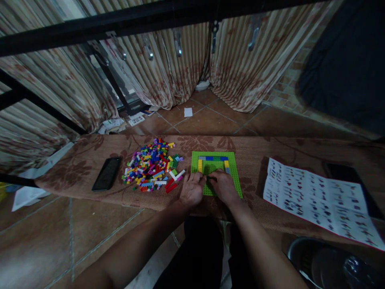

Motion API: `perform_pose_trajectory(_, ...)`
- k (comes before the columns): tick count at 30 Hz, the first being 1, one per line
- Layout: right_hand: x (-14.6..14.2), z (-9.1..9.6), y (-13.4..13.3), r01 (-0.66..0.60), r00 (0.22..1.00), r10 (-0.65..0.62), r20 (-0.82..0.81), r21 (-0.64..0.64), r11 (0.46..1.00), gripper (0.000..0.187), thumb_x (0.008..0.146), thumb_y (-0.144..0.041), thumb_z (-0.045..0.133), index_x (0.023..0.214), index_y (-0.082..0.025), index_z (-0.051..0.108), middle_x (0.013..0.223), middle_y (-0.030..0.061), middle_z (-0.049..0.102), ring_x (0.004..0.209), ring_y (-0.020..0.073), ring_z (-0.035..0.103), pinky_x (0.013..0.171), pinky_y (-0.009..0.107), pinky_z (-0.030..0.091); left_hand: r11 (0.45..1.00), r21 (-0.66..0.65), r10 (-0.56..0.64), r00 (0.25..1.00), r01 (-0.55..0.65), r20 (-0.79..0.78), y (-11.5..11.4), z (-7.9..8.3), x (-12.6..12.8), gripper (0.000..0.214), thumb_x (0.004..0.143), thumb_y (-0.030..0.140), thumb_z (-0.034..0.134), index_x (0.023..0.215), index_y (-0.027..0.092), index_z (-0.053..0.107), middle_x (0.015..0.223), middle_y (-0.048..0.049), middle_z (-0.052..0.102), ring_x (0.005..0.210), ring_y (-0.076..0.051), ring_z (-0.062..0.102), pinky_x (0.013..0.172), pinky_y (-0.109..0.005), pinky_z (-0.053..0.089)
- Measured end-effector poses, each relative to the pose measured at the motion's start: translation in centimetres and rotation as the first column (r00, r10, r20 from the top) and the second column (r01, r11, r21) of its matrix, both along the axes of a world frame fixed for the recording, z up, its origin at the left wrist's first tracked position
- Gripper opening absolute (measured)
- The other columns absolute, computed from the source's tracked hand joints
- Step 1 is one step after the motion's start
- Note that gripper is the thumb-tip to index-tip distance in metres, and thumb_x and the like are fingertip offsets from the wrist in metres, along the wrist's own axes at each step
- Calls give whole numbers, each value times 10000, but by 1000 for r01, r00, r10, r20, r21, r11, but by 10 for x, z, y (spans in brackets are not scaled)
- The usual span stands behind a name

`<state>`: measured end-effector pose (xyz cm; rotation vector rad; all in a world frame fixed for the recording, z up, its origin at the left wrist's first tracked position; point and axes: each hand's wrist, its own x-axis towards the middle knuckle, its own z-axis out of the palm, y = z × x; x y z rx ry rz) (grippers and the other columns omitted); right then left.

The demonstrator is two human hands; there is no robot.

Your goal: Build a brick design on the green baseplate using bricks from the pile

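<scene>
A green baseplate (237, 180) lies on the cloth-covered bench in front of me. On it stands a low frame of toy bricks (213, 158) in blue, yellow, green and grey, its near side hidden by my hands. My left hand (191, 190) rests over the plate's left edge, fingers together and curled toward the middle. From the right, my right hand (224, 188) reaches over the plate, its fingertips pinched on a small dark brick (208, 177). The two hands' fingertips almost meet there. What the left fingertips grip, if anything, is hidden.
A heap of loose coloured bricks (152, 162) lies left of the plate, with a black phone (106, 174) beyond it. On the right, a creased instruction sheet (319, 200) partly covers a dark flat object (343, 171). A dark stool (319, 257) stands at lower right.
</scene>
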<state>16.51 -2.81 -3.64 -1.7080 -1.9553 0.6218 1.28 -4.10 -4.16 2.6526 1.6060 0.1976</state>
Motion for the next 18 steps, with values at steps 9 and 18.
perform_pose_trajectory(9, 0, -4, 0, -6, 999, 5, 36, 29, 1000, 154, 829, -116, 590, 912, -156, 714, 927, 72, 665, 886, 176, 605, 832, 276, 443, 999, 27, -16, 1000, 16, -9, -1, 16, -1, 286, 950, 201, 411, 1132, 183, 631, 1029, -84, 606, 954, -234, 520, 857, -416, 419)
perform_pose_trajectory(18, 0, 1, -2, -5, 999, 4, 34, 18, 1000, 169, 813, -109, 578, 929, -156, 691, 930, 70, 652, 893, 181, 601, 835, 281, 441, 999, 38, -36, 998, 34, 51, 1, 22, -1, 227, 932, 182, 433, 967, 197, 656, 970, -73, 610, 914, -222, 540, 822, -384, 450)
